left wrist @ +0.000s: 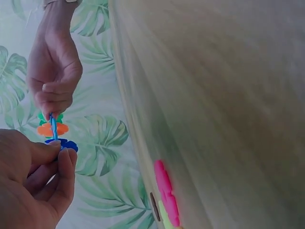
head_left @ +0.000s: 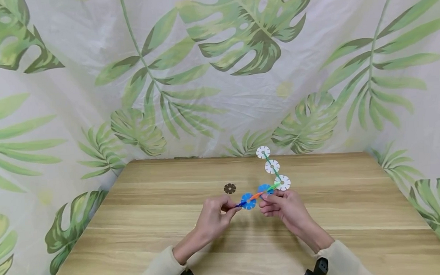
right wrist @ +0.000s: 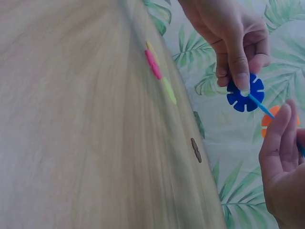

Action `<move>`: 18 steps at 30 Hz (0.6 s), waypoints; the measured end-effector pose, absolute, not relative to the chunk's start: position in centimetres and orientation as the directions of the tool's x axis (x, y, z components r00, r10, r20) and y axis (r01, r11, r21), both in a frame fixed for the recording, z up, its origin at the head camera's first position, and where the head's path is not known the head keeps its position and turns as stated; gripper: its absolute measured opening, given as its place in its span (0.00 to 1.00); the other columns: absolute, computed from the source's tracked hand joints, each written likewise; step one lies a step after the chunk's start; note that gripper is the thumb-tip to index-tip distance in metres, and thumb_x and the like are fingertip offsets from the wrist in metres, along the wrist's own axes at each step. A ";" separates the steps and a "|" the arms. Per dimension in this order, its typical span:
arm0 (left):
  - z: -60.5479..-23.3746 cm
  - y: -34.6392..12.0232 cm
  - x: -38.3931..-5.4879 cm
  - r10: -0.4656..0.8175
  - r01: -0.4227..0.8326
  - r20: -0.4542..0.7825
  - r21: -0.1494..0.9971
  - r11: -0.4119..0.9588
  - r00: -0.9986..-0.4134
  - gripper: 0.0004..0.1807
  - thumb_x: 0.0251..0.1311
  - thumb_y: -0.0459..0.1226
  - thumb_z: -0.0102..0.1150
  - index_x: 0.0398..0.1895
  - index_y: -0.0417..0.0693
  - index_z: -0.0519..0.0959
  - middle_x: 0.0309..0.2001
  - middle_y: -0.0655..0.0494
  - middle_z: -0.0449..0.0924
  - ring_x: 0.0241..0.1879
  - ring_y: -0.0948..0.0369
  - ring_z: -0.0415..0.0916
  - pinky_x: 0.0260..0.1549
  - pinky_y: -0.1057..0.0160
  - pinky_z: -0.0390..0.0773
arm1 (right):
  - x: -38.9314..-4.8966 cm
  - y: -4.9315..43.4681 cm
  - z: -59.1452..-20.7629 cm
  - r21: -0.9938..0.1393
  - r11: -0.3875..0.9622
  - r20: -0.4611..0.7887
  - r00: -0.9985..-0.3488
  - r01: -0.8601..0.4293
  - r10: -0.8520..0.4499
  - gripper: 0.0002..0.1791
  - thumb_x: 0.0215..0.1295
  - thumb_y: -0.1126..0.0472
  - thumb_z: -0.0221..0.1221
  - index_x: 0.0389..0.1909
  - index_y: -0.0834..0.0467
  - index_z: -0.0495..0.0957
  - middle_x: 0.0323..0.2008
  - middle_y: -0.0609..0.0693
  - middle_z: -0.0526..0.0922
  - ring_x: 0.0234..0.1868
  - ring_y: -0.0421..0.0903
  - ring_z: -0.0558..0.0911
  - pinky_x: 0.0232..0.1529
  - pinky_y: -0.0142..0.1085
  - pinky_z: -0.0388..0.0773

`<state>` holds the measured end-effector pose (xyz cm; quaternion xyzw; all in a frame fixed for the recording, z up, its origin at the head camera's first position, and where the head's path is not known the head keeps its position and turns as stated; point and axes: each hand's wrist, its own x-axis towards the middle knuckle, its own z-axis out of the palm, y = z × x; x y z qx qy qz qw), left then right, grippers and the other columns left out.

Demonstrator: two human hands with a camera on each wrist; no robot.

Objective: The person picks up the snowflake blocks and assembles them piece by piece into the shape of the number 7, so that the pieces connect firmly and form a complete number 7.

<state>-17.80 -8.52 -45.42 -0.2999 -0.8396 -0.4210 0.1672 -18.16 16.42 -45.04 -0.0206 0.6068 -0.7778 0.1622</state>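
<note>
1 chain of notched discs (head_left: 272, 189) is held up over the wooden table (head_left: 153, 214), 3 white discs (head_left: 268, 167) at its far end. The left hand (head_left: 214, 214) pinches the dark blue disc (right wrist: 258, 87) between thumb and fingers; the right hand (head_left: 288, 208), fingers bent, pinches a blue disc (head_left: 262, 188) beside the orange disc (head_left: 257, 195).
</note>
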 end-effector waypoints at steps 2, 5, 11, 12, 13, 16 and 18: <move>-45.4 -8.7 -17.9 0.377 0.665 0.549 0.587 0.462 -0.746 0.07 0.58 0.27 0.75 0.28 0.44 0.85 0.26 0.53 0.89 0.29 0.64 0.88 0.32 0.76 0.86 | -18.2 16.4 -45.0 -0.954 -0.201 -0.158 -0.944 0.221 -0.289 0.05 0.75 0.64 0.60 0.42 0.63 0.80 0.27 0.46 0.90 0.28 0.39 0.89 0.37 0.33 0.89; -45.5 -8.8 -18.0 0.404 0.698 0.570 0.562 0.444 -0.716 0.08 0.58 0.26 0.75 0.28 0.44 0.84 0.27 0.52 0.89 0.29 0.63 0.89 0.32 0.75 0.86 | -18.4 16.7 -44.9 -0.959 -0.195 -0.138 -0.939 0.207 -0.316 0.04 0.75 0.66 0.58 0.41 0.63 0.80 0.25 0.44 0.89 0.26 0.37 0.88 0.34 0.31 0.88; -45.6 -8.6 -18.0 0.396 0.690 0.566 0.571 0.444 -0.723 0.08 0.58 0.26 0.74 0.27 0.43 0.84 0.26 0.52 0.89 0.29 0.62 0.90 0.32 0.73 0.87 | -18.7 16.7 -44.6 -0.959 -0.191 -0.139 -0.934 0.210 -0.328 0.04 0.76 0.65 0.58 0.41 0.62 0.79 0.25 0.44 0.88 0.26 0.38 0.87 0.35 0.32 0.89; -45.5 -8.5 -18.0 0.384 0.678 0.560 0.577 0.455 -0.734 0.08 0.58 0.27 0.74 0.27 0.43 0.84 0.26 0.52 0.89 0.29 0.62 0.89 0.32 0.73 0.87 | -18.7 16.6 -44.5 -0.959 -0.187 -0.144 -0.936 0.211 -0.320 0.04 0.76 0.64 0.59 0.41 0.62 0.79 0.26 0.45 0.88 0.27 0.38 0.87 0.36 0.33 0.89; -45.4 -8.4 -18.0 0.370 0.665 0.554 0.585 0.464 -0.746 0.08 0.59 0.27 0.74 0.27 0.44 0.84 0.27 0.52 0.90 0.29 0.62 0.89 0.32 0.73 0.87 | -18.8 16.5 -44.5 -0.961 -0.181 -0.147 -0.939 0.211 -0.309 0.05 0.76 0.63 0.59 0.41 0.62 0.80 0.27 0.45 0.88 0.28 0.39 0.88 0.37 0.33 0.89; -45.1 -7.9 -17.9 0.327 0.623 0.533 0.614 0.485 -0.780 0.07 0.60 0.29 0.74 0.28 0.44 0.83 0.28 0.52 0.90 0.28 0.62 0.89 0.32 0.73 0.87 | -18.8 16.2 -44.2 -0.965 -0.169 -0.149 -0.952 0.198 -0.267 0.09 0.75 0.61 0.62 0.44 0.64 0.81 0.30 0.47 0.89 0.31 0.41 0.89 0.41 0.36 0.90; -45.0 -7.6 -17.9 0.310 0.607 0.526 0.627 0.488 -0.792 0.07 0.60 0.29 0.74 0.29 0.43 0.84 0.28 0.52 0.90 0.28 0.62 0.89 0.31 0.74 0.86 | -18.7 15.9 -44.2 -0.970 -0.155 -0.146 -0.956 0.189 -0.256 0.14 0.74 0.60 0.64 0.47 0.68 0.81 0.32 0.50 0.91 0.33 0.43 0.91 0.43 0.39 0.91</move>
